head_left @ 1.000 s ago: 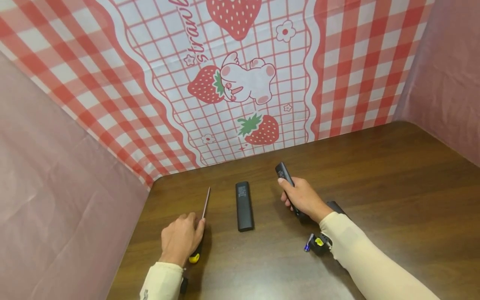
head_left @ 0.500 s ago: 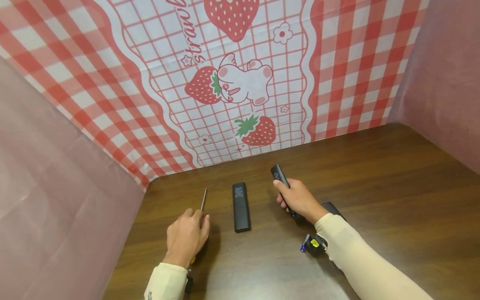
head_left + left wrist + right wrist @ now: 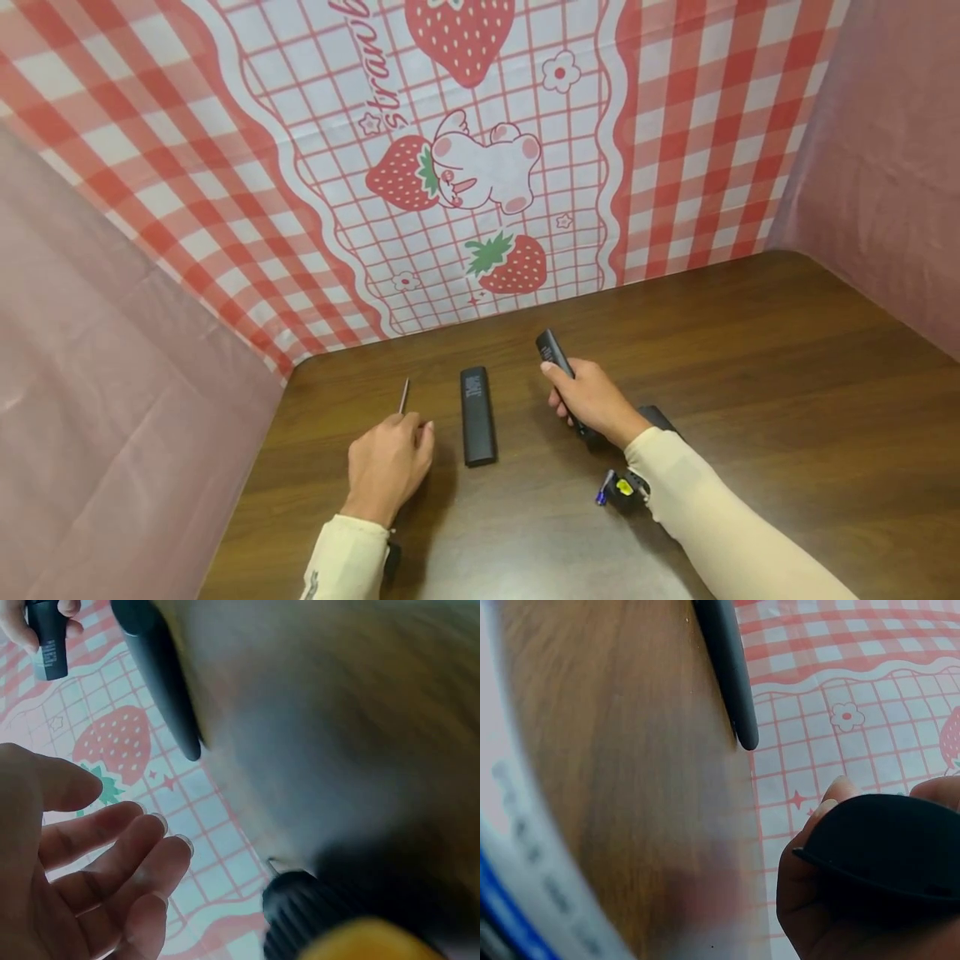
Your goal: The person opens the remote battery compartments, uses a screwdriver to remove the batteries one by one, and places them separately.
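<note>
Red-and-white checked cloth [image 3: 697,125] printed with strawberries and a white cartoon animal hangs at the far side of a brown wooden table [image 3: 750,350]. Plain pink cloth [image 3: 112,375] closes off the left, and more pink fabric [image 3: 885,192] hangs on the right.

On the left, a person's left hand [image 3: 386,467] is over a screwdriver [image 3: 307,911], its fingers relaxed and slightly bent, holding nothing. From the head view only the thin metal shaft shows beyond the hand, pointing toward the far side; the left wrist view shows the black ribbed handle and yellow end, apart from the fingers.

Near the middle, just right of that hand, a slim black case [image 3: 477,417] lies lengthwise from near to far, with white print too small to read. Farther right, the right hand [image 3: 592,396] grips a second black case [image 3: 551,348], thumb on top, its far end angled leftward. A dark object [image 3: 658,417] is partly hidden behind the right wrist. Both arms wear cream sleeves [image 3: 720,500].
</note>
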A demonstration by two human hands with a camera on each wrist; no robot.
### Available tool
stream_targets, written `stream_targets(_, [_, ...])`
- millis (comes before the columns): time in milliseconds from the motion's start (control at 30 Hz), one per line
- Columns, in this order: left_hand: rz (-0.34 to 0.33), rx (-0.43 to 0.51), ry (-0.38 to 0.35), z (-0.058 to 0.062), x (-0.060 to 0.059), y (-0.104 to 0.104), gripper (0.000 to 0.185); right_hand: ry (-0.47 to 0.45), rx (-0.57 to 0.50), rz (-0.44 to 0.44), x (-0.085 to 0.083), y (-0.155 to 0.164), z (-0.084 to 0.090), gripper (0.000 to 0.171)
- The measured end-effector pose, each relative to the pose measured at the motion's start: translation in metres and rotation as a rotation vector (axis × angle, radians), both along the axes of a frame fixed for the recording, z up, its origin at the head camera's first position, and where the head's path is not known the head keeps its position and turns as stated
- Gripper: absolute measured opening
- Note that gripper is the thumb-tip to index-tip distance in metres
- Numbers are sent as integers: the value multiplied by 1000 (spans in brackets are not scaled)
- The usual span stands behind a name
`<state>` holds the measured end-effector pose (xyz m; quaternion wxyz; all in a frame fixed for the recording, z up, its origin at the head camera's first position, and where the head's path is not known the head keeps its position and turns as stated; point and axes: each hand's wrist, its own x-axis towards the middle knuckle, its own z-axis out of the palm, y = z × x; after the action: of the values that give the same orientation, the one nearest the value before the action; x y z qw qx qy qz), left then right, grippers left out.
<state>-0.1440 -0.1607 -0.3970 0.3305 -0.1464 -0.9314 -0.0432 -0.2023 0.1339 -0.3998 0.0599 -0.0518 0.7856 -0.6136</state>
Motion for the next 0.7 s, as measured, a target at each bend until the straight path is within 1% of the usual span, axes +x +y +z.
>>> stream_targets(100, [4, 11, -26, 0, -3, 6, 22, -1, 0, 7, 1, 0, 0, 46])
stream_targets(267, [22, 41, -92, 2, -5, 17, 25, -11, -2, 16, 3, -2, 0, 46])
stream_targets(500, [40, 84, -196, 1, -4, 24, 26, -10, -24, 23, 5, -3, 1, 45])
stream_targets(600, [33, 90, -216, -1, -3, 25, 28, -21, -35, 23, 5, -5, 3, 44])
stream_targets(700, [22, 101, -209, -1, -3, 27, 28, -30, -43, 23, 6, -6, 5, 43])
